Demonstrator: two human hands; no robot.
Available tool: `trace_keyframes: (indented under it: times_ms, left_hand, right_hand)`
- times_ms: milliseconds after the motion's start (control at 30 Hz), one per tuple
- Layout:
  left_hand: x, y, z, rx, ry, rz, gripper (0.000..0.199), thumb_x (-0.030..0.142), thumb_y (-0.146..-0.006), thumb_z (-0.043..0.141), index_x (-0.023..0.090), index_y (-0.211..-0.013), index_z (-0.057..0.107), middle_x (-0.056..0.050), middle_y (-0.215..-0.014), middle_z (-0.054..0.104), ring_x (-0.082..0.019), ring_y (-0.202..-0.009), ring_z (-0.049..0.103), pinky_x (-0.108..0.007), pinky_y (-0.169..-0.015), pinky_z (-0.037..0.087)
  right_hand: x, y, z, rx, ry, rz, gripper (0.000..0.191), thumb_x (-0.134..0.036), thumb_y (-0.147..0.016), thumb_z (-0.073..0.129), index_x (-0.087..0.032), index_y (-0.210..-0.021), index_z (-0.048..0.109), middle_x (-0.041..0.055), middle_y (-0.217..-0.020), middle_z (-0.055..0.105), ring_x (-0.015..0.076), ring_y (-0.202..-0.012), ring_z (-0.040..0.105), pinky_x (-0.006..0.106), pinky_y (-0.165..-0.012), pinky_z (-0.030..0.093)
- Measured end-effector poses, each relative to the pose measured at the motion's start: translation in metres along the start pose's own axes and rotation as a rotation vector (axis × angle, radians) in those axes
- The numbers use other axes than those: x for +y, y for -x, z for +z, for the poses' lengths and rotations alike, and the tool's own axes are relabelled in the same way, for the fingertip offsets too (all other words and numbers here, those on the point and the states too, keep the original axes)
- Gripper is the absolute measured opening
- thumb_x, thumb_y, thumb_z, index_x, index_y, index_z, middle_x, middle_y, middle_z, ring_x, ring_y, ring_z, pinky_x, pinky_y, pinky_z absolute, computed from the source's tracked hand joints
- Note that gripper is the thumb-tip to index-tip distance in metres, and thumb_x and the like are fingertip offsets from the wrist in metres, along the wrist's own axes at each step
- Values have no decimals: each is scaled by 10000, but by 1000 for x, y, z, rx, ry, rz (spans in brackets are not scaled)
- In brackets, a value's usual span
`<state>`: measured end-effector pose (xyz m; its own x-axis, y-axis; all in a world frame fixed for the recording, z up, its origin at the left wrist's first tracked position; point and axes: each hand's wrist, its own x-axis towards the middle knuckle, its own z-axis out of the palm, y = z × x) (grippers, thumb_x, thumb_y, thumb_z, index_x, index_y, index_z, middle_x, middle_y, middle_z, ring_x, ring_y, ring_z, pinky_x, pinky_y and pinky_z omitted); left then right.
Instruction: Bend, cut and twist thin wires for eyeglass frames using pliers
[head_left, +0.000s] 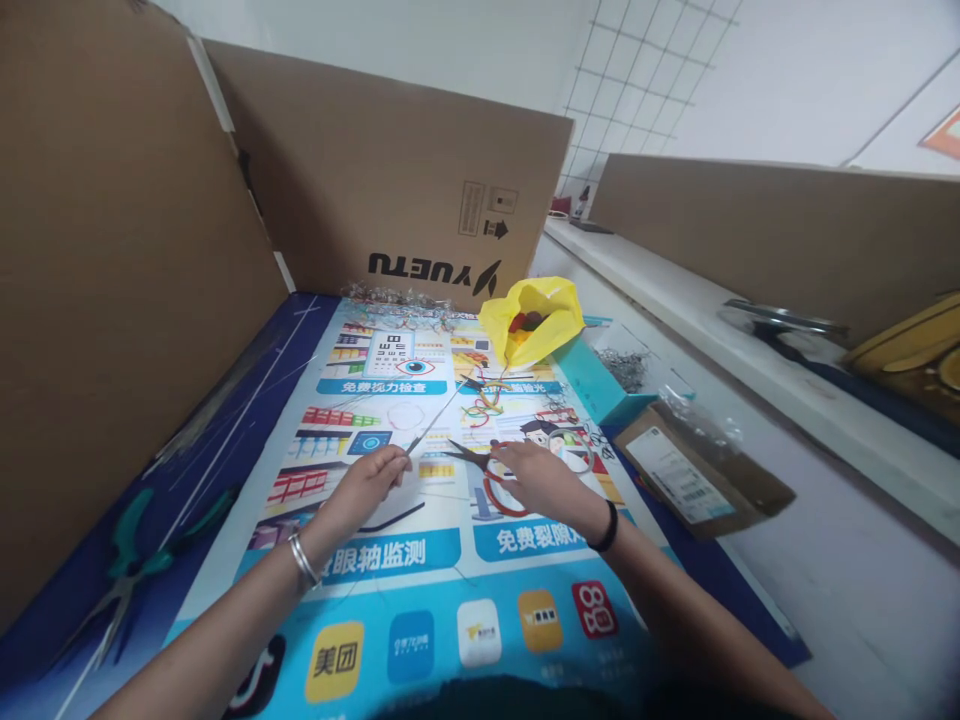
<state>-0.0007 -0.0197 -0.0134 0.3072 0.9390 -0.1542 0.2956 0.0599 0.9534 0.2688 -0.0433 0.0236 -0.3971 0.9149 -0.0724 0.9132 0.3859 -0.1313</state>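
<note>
My left hand (pixel 384 474), a silver bangle on its wrist, is closed in a pinch on a thin wire (pixel 439 412) that runs up and to the right. To its right, my right hand (pixel 536 480), with a black band at the wrist, is on the red-handled scissors (pixel 495 490). The scissors' dark blades point left toward the wire without touching it. Beyond the scissors lie colourful strings (pixel 484 402) on the printed sheet (pixel 420 620).
A yellow bag (pixel 559 300) with colourful contents stands at the back. Right of it are a teal box (pixel 589 385) of wire bits and a brown package (pixel 675 475). Green-handled pliers (pixel 142 565) lie at the left. Cardboard walls (pixel 360 170) rise behind.
</note>
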Motion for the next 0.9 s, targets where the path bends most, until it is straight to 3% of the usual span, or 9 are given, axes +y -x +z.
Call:
trace_keyframes:
  times_ms: [133, 233, 367, 600, 767, 900]
  left_hand:
    - [2, 3, 5, 29, -126, 22, 250, 382, -816, 408, 187, -724, 535, 35, -609, 446, -111, -550, 391, -222, -530, 303]
    - [3, 5, 6, 52, -191, 37, 263, 381, -808, 408, 190, -738, 574, 28, -605, 462, -139, -607, 443, -247, -598, 339]
    - [2, 5, 8, 66, -175, 38, 311, 411, -810, 410, 187, -849, 623, 20, -605, 476, -156, -626, 466, -261, -620, 359]
    - [6, 5, 9, 65, -38, -25, 324, 418, -798, 446, 174, -907, 629, 30, -592, 444, -116, -528, 387, -219, -503, 309]
    - [13, 13, 13, 15, 64, -43, 359, 421, -800, 468, 165, -1003, 618, 43, -581, 418, -103, -523, 358, -207, -500, 296]
    - [17, 19, 19, -39, 142, -60, 431, 424, -801, 483, 149, -1117, 583, 42, -599, 429, -105, -558, 376, -217, -547, 321]
  right_hand:
    - [4, 11, 16, -11, 157, -29, 516, -130, -786, 494, -173, -1297, 436, 146, -1214, 535, 260, -1121, 482, 363, -934, 363]
    - [0, 4, 18, -50, 218, 4, 578, -88, -777, 470, -174, -1340, 372, 151, -1110, 570, 261, -1011, 533, 360, -859, 397]
    - [-1, -1, 10, -92, 187, 22, 509, -112, -813, 441, -206, -1312, 412, 140, -1023, 579, 240, -896, 570, 322, -761, 419]
    - [1, 12, -8, -57, -238, 1, 481, -230, -829, 503, -260, -1305, 436, 83, -1048, 581, 208, -934, 551, 287, -778, 404]
    - [-19, 22, -22, -190, -587, -17, 344, -447, -801, 568, -191, -1029, 545, 19, -846, 585, 152, -732, 525, 246, -654, 398]
    - [-35, 29, -29, -244, -703, 33, 344, -468, -843, 498, -181, -1032, 497, -1, -783, 535, 132, -679, 479, 245, -635, 392]
